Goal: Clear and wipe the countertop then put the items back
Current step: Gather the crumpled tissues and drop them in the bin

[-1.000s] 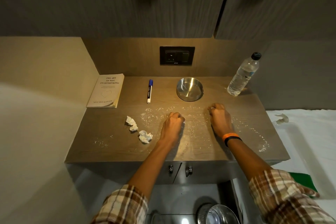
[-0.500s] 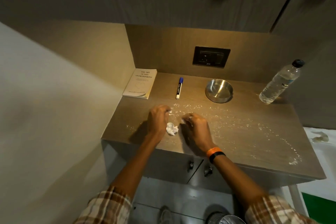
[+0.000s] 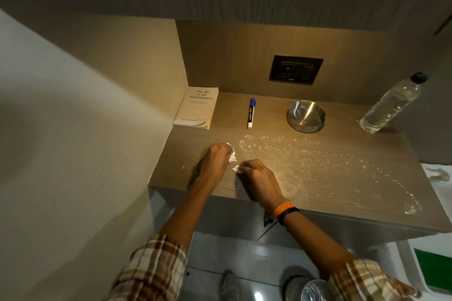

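Note:
A wooden countertop [image 3: 318, 178] is strewn with white grains [image 3: 281, 146] across its middle and right. My left hand [image 3: 215, 161] rests near the front left and is closed on a crumpled white tissue [image 3: 60, 157]. Right beside it my right hand [image 3: 259, 178] pinches another small crumpled tissue [image 3: 236, 168]. At the back lie a white book [image 3: 197, 111], a blue-capped marker [image 3: 251, 113], a steel bowl [image 3: 305, 116] and a plastic water bottle [image 3: 391, 105].
A wall [image 3: 73, 142] bounds the counter on the left and a black socket plate [image 3: 295, 69] sits on the back panel. Below the counter are cabinet knobs [image 3: 267, 219] and a steel bin [image 3: 305, 288] on the floor. A white surface [image 3: 440, 178] adjoins at right.
Both hands moved left from the counter's middle to the crumpled tissues at the front left and closed on them. The view shifted left as well.

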Available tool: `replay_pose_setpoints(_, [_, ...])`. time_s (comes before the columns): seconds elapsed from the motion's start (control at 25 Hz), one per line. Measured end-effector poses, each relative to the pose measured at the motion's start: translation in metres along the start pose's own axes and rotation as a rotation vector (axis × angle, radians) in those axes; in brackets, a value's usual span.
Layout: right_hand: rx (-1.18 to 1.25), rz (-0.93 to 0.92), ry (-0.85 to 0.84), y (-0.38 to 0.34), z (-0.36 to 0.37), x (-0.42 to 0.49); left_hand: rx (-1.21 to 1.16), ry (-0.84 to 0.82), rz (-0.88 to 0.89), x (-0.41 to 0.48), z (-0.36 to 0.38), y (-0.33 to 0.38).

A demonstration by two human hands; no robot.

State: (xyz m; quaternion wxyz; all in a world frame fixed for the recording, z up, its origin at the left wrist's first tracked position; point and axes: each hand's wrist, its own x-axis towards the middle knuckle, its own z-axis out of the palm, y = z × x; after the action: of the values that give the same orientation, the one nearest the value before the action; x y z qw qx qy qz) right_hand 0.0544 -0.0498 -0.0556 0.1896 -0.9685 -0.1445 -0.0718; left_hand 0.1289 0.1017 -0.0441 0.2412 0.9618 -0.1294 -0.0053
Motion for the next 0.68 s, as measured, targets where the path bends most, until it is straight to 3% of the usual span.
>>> replay_pose_setpoints(0.24, [0.248, 0.207, 0.306, 0.016, -0.025, -0.037, -0.172, 0.077, 0.014, -0.023, 0.008, 0.031])
replay_pose_setpoints(0.36, [0.305, 0.283, 0.426, 0.028, -0.046, -0.093, -0.313, 0.102, 0.139, -0.069, 0.032, 0.072])
replay_pose_setpoints(0.48, [0.289, 0.386, 0.455, 0.047, -0.051, -0.172, -0.457, 0.07, 0.213, -0.125, 0.08, 0.121])
replay_pose_setpoints(0.68, [0.362, 0.683, 0.424, 0.097, -0.016, -0.298, -0.545, -0.151, 0.068, -0.196, 0.189, 0.174])
